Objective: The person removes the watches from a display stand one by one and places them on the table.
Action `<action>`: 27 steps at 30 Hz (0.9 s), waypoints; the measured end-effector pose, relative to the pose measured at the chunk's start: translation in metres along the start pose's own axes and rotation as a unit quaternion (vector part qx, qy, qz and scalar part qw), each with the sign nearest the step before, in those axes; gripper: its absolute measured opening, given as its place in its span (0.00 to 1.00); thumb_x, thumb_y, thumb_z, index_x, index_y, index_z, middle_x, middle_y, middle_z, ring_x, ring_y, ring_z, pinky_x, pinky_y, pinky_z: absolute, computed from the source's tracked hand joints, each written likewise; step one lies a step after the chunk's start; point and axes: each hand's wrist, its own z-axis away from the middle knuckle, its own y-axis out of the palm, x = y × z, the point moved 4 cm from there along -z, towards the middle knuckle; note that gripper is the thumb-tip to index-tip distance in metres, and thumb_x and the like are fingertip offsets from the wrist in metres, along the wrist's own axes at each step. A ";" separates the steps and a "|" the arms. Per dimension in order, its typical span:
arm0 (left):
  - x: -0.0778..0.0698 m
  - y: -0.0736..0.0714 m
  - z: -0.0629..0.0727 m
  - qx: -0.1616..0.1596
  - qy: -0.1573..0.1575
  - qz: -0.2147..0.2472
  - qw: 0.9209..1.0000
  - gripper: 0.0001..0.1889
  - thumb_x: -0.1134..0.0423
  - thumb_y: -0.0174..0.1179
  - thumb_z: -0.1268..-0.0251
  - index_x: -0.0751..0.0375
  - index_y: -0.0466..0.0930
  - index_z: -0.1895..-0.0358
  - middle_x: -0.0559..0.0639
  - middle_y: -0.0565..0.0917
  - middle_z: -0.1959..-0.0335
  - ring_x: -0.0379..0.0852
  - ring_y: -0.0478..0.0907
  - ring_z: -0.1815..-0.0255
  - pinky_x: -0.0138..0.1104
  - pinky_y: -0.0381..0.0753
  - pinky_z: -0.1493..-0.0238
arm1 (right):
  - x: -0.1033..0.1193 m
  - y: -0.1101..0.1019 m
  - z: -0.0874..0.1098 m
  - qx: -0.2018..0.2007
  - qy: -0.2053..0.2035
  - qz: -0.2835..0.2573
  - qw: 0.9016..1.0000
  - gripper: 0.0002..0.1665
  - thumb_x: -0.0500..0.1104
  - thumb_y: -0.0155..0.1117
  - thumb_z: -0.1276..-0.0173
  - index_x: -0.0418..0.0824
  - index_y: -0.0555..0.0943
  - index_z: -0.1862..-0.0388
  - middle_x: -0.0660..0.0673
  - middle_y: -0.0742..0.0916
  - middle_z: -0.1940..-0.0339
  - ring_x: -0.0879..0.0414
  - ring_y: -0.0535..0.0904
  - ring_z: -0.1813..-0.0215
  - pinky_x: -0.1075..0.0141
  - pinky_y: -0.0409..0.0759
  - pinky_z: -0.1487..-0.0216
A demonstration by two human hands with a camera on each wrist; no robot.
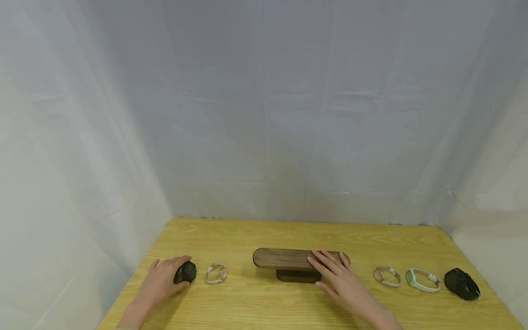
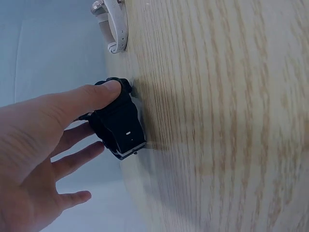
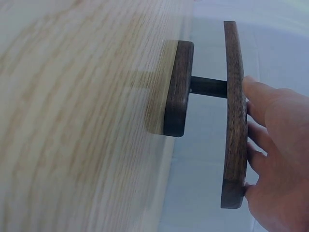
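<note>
At the left of the table, my left hand pinches a black wristwatch between thumb and forefinger, the other fingers spread apart. The watch's strap is looped and its lower edge is right at the tabletop. A dark wooden T-shaped stand, a long rounded bar on a short post and base, stands upright near the middle. On the right end of its bar rests my right hand, fingers stretched out over the top. The right wrist view shows the stand's base on the wood and the bar under the fingers.
Beside the left hand lies a pale-strapped watch. Off to the right are a second pale-strapped watch, a mint-green watch and another black watch, in a row. White cloth encloses the table's back and sides.
</note>
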 end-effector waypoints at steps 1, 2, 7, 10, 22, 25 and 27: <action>0.001 0.001 0.000 0.001 -0.003 0.002 1.000 0.36 0.55 0.80 0.52 0.62 0.79 0.37 0.62 0.84 0.43 0.63 0.82 0.45 0.74 0.68 0.42 | 0.000 0.000 0.000 0.001 -0.001 0.000 1.000 0.40 0.50 0.70 0.32 0.49 0.69 0.23 0.46 0.70 0.22 0.44 0.67 0.24 0.31 0.62 0.30; 0.001 0.002 0.001 0.002 -0.006 0.004 1.000 0.36 0.55 0.79 0.50 0.62 0.78 0.36 0.62 0.84 0.42 0.64 0.82 0.44 0.74 0.68 0.42 | 0.000 0.000 0.000 0.000 -0.003 0.000 1.000 0.40 0.49 0.70 0.32 0.48 0.69 0.23 0.45 0.71 0.22 0.44 0.67 0.24 0.31 0.62 0.31; 0.003 0.005 0.004 -0.001 -0.013 0.010 1.000 0.36 0.55 0.76 0.46 0.64 0.76 0.33 0.64 0.82 0.40 0.66 0.81 0.44 0.74 0.70 0.43 | 0.000 -0.001 -0.001 0.004 -0.003 -0.004 1.000 0.39 0.49 0.70 0.32 0.48 0.69 0.23 0.44 0.71 0.22 0.44 0.67 0.24 0.30 0.63 0.31; 0.003 0.006 0.004 0.001 -0.013 0.011 1.000 0.36 0.55 0.76 0.45 0.64 0.76 0.33 0.65 0.82 0.39 0.67 0.81 0.44 0.74 0.70 0.44 | 0.000 -0.001 -0.001 0.002 -0.004 -0.005 1.000 0.39 0.49 0.70 0.31 0.47 0.70 0.23 0.44 0.71 0.22 0.44 0.67 0.24 0.30 0.63 0.31; 0.001 0.004 0.003 -0.034 -0.008 0.011 0.999 0.31 0.54 0.72 0.40 0.61 0.79 0.34 0.62 0.82 0.39 0.65 0.81 0.43 0.71 0.72 0.43 | 0.001 -0.003 -0.002 0.004 0.000 -0.008 1.000 0.39 0.49 0.70 0.32 0.48 0.70 0.23 0.45 0.71 0.22 0.43 0.67 0.24 0.29 0.63 0.32; -0.006 -0.001 0.001 -0.060 0.004 0.011 0.998 0.29 0.55 0.73 0.40 0.61 0.80 0.36 0.61 0.84 0.40 0.63 0.82 0.43 0.70 0.73 0.43 | 0.001 -0.003 -0.001 0.005 0.002 -0.011 1.000 0.39 0.49 0.70 0.32 0.48 0.70 0.23 0.45 0.71 0.22 0.43 0.67 0.24 0.29 0.62 0.31; -0.013 -0.004 0.000 -0.076 0.014 0.012 0.997 0.28 0.56 0.73 0.40 0.61 0.81 0.36 0.60 0.84 0.41 0.62 0.82 0.43 0.70 0.74 0.43 | 0.001 -0.002 -0.001 0.004 0.001 -0.009 1.000 0.39 0.49 0.70 0.32 0.48 0.70 0.23 0.46 0.70 0.22 0.43 0.67 0.24 0.30 0.62 0.31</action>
